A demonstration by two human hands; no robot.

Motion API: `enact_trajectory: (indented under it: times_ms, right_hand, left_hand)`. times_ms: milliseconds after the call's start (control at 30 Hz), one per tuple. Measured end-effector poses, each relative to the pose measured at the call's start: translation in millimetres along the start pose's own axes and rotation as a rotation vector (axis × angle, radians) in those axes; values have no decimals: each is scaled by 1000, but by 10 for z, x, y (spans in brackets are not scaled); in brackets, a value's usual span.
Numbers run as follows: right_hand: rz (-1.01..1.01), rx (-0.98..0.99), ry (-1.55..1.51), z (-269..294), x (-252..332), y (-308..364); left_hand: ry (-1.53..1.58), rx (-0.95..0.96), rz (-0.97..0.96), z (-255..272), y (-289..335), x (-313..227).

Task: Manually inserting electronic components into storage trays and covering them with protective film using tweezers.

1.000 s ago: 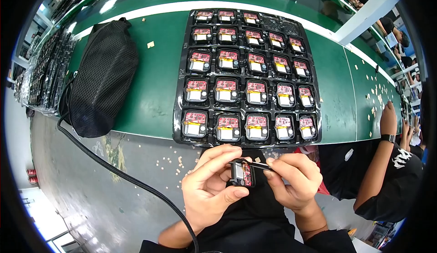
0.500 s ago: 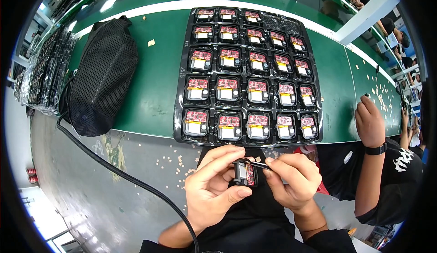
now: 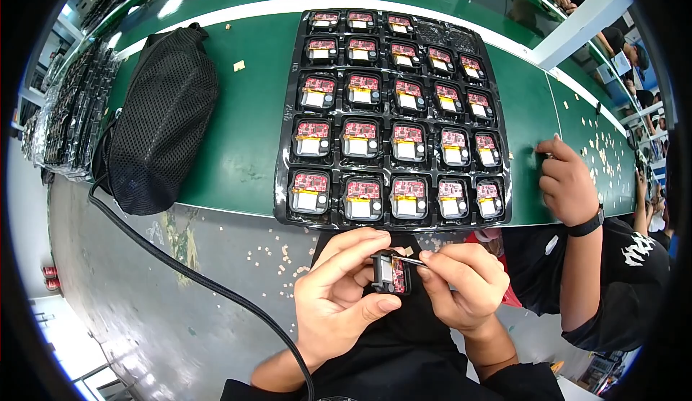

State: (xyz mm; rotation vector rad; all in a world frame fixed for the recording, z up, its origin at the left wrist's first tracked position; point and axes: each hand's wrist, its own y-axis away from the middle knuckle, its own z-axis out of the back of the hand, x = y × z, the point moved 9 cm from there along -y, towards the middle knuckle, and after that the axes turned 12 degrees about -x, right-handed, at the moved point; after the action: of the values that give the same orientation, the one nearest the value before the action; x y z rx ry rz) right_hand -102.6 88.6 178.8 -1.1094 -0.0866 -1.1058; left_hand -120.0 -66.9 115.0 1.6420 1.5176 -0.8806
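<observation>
My left hand (image 3: 335,296) grips a small black device case (image 3: 391,274) by its edges, between thumb and fingers. Inside the case are a red circuit board and a silver-grey block. In my right hand (image 3: 465,285) is a pair of thin dark tweezers (image 3: 411,260), pinched between thumb and fingers. Their tip reaches the upper part of the red board; whether it grips anything there is too small to tell. Both hands are just in front of the bench edge. Beyond them lies a black plastic tray (image 3: 283,177) holding rows of similar open cases (image 3: 409,197).
A black mesh bag (image 3: 162,123) lies on the green bench (image 3: 249,123) at the left, beside stacked black trays (image 3: 68,109). A black cable (image 3: 194,278) hangs toward me. At the right is a co-worker's hand (image 3: 569,184). Small tan pieces are scattered on bench and floor.
The co-worker's hand at the right has moved left, closer to the tray. My hands, the case and the tweezers have barely shifted.
</observation>
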Motion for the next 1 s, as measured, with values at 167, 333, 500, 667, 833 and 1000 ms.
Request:
enact_trajectory:
  times_ms: [167,333,500,667,833,1000]
  right_hand:
    - [-27,9,3,33,-11,-16]
    - [-22,7,0,1,-28,-5]
    - [33,0,57,-27,31,41]
    - [20,-16,53,-6,11,62]
    - [-20,-44,-7,9,-28,76]
    - [41,1,49,-26,18,48]
  left_hand:
    - [2,16,-9,-48,-4,-20]
    - [-5,12,4,-37,-1,-10]
    - [-21,0,4,-3,17,0]
    - [-1,-7,-9,-26,18,3]
    - [1,5,0,-59,15,-8]
    - [-19,-1,-15,-35,16,-1]
